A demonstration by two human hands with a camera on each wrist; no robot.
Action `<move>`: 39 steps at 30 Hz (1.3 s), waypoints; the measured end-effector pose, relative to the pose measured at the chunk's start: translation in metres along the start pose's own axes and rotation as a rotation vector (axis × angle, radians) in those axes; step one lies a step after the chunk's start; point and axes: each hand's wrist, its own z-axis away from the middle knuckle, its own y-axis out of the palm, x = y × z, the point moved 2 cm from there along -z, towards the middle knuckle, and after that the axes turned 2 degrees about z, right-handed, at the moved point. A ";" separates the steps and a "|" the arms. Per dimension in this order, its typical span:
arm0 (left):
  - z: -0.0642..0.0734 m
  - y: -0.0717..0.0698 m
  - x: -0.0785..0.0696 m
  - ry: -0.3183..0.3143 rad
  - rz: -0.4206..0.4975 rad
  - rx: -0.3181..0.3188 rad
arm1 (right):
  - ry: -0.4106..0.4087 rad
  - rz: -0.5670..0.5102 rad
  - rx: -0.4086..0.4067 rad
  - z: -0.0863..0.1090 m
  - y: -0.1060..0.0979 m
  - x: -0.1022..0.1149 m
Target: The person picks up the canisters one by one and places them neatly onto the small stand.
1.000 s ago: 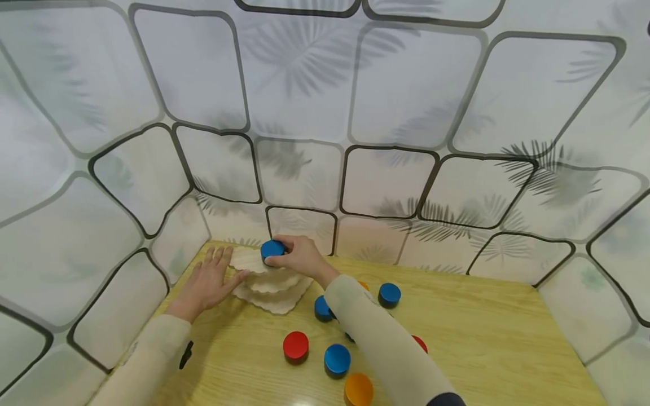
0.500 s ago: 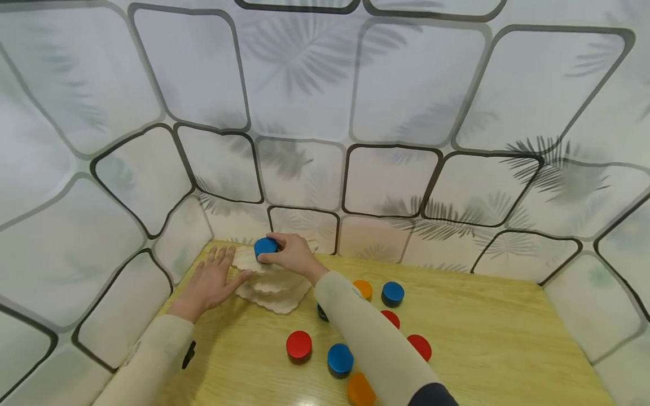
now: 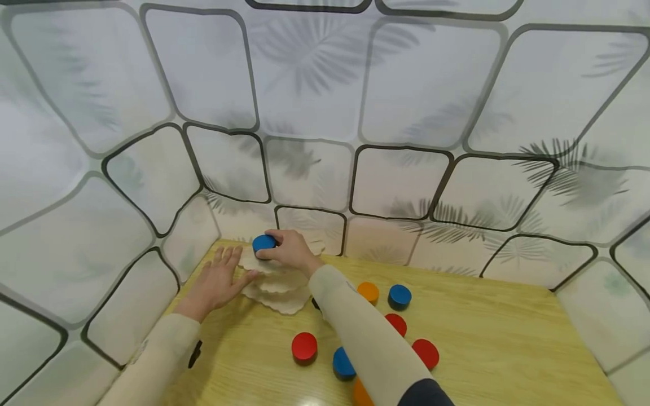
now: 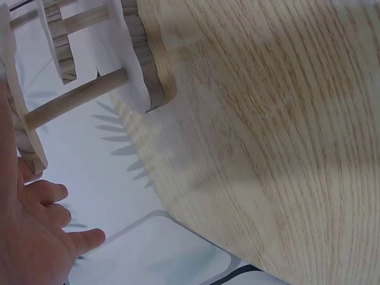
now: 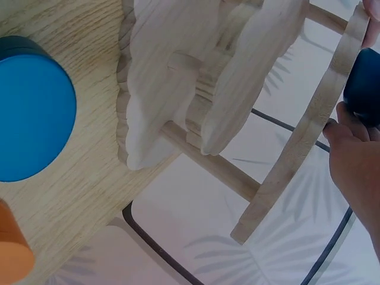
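A pale wooden stand with several scalloped tiers [image 3: 284, 301] stands in the table's back left corner; dowels between its tiers show in the left wrist view. My right hand [image 3: 294, 252] pinches a blue round block [image 3: 263, 245] between thumb and fingers at the top tier. In the right wrist view this blue block [image 5: 363, 83] sits at the top tier [image 5: 303, 145], partly cut off by the frame. My left hand [image 3: 215, 283] lies with spread fingers against the stand's left side, its thumb towards the tiers. The left wrist view catches the left hand [image 4: 35, 237] beside the top tier's edge.
Loose round blocks lie on the wooden table [image 3: 487, 338]: red [image 3: 304, 347], blue [image 3: 399, 296], orange [image 3: 368, 292] and several others, some hidden under my right sleeve [image 3: 365, 332]. Patterned walls [image 3: 315, 175] close in the back and the left.
My right hand has shifted the blue block a little left across the top tier. The left hand stays against the stand. The head view has turned slightly.
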 end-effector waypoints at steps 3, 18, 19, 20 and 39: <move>0.000 0.001 0.000 0.001 0.004 -0.001 | -0.016 0.022 0.012 -0.004 0.003 0.002; -0.003 -0.001 0.001 -0.007 0.000 -0.007 | -0.029 -0.020 0.035 -0.014 0.012 0.010; -0.003 -0.001 0.001 -0.006 0.001 -0.005 | -0.027 -0.024 0.036 -0.014 0.013 0.010; -0.003 -0.001 0.000 -0.005 0.004 -0.003 | -0.026 -0.026 0.034 -0.015 0.014 0.010; -0.003 -0.001 -0.002 -0.010 -0.025 -0.009 | -0.027 -0.144 0.029 -0.009 0.010 0.000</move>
